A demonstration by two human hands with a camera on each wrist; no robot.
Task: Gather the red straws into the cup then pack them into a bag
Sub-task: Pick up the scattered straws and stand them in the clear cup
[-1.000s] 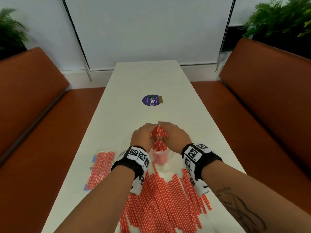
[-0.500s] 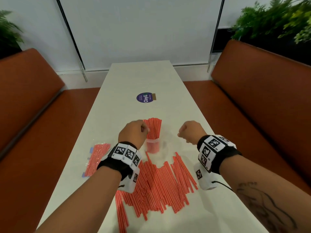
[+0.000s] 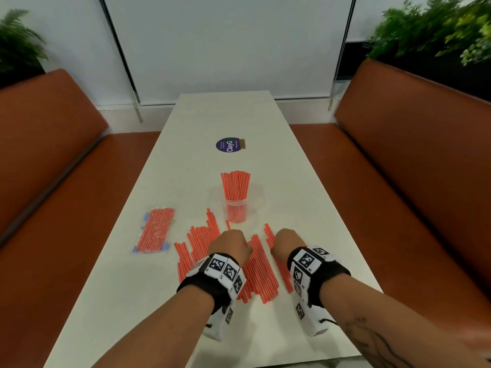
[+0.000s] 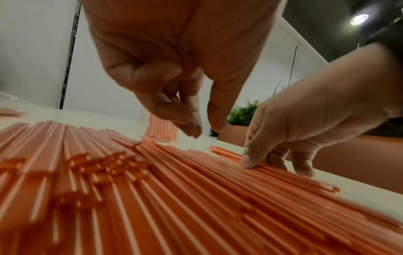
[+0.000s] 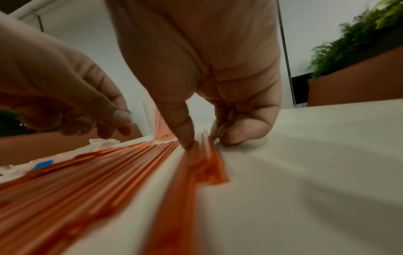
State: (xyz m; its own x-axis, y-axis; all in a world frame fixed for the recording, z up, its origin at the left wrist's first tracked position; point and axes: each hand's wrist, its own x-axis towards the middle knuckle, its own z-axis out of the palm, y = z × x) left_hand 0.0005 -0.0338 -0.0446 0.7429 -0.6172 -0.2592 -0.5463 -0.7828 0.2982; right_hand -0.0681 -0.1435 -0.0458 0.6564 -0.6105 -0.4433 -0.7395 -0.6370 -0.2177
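Observation:
A clear cup [image 3: 236,212] stands mid-table with a bunch of red straws [image 3: 236,185] upright in it. Many loose red straws [image 3: 259,269] lie spread on the table in front of it. My left hand [image 3: 230,243] hovers just over the pile with fingers loosely curled and nothing in them [image 4: 207,131]. My right hand [image 3: 285,241] is down on the pile's right edge. Its thumb [image 5: 187,141] and curled fingers [image 5: 231,138] pinch a small bunch of straws [image 5: 202,165] that still lies on the table.
A clear bag [image 3: 156,229] packed with red straws lies flat at the left of the white table [image 3: 305,181]. A round purple sticker [image 3: 228,145] sits farther back. Brown benches [image 3: 425,168] run along both sides.
Both hands have left the cup and come back toward me to the loose pile. The cup now stands alone with its straws. The right hand has closed on a few straws.

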